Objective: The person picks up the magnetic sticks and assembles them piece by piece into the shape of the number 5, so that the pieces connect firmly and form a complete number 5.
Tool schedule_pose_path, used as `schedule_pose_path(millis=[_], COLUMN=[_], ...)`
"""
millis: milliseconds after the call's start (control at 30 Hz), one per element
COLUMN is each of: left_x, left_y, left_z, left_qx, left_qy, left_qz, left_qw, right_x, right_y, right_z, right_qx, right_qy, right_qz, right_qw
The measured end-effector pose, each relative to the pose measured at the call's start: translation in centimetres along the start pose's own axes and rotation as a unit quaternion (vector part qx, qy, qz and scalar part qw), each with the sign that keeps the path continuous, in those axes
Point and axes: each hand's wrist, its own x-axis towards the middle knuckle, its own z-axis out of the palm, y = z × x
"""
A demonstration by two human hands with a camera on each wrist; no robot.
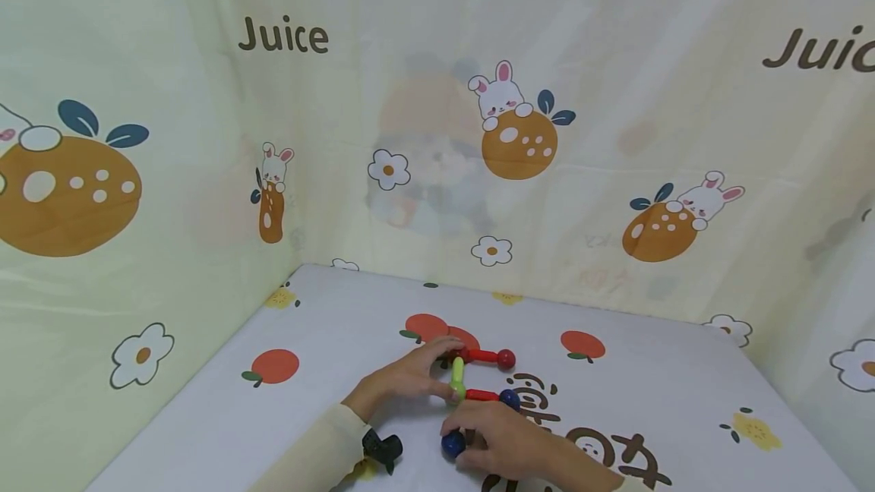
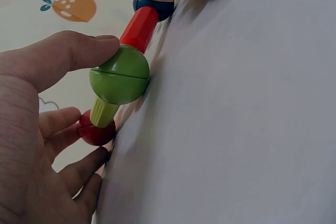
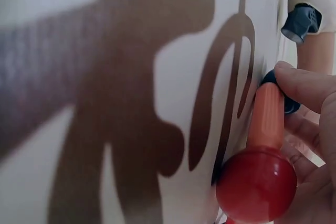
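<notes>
A frame of ball-and-rod building toys lies on the table. Its yellow-green rod (image 1: 457, 370) joins a dark red ball (image 2: 97, 128) to a green ball (image 2: 119, 74); red rods (image 1: 482, 395) lead from these two balls to a second red ball (image 1: 506, 359) and a blue ball (image 1: 509, 399). My left hand (image 1: 415, 372) spans the yellow-green side, thumb on the green ball and fingers around the dark red one. Nearer me, my right hand (image 1: 506, 439) pinches another blue ball (image 1: 453, 444). From that ball an orange rod (image 3: 265, 115) runs to a shiny red ball (image 3: 257, 184).
A white tablecloth (image 1: 205, 439) printed with fruit and brown lettering covers the table. Cream curtains (image 1: 424, 36) stand behind and at both sides. A black wrist device (image 1: 383, 449) sits at the left sleeve.
</notes>
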Motion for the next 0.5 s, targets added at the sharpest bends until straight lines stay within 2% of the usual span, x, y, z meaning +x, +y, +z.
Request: schedule_pose_path(millis=[233,500], left_x=[-0.04,-0.15], left_y=[0.43,0.28], left_z=[-0.07,0.01], left_qx=[0.011,0.004], left_qy=[0.002,0.000], left_qz=[-0.007,-0.011], left_qw=[0.9999,0.9999], right_x=[-0.13,-0.14], right_y=[-0.32,-0.48], right_z=[0.28,0.22], right_qx=[-0.073,-0.087], right_qy=[0.003,0.011], right_qz=[-0.049,-0.094], right_qw=[0.9961,0.9917])
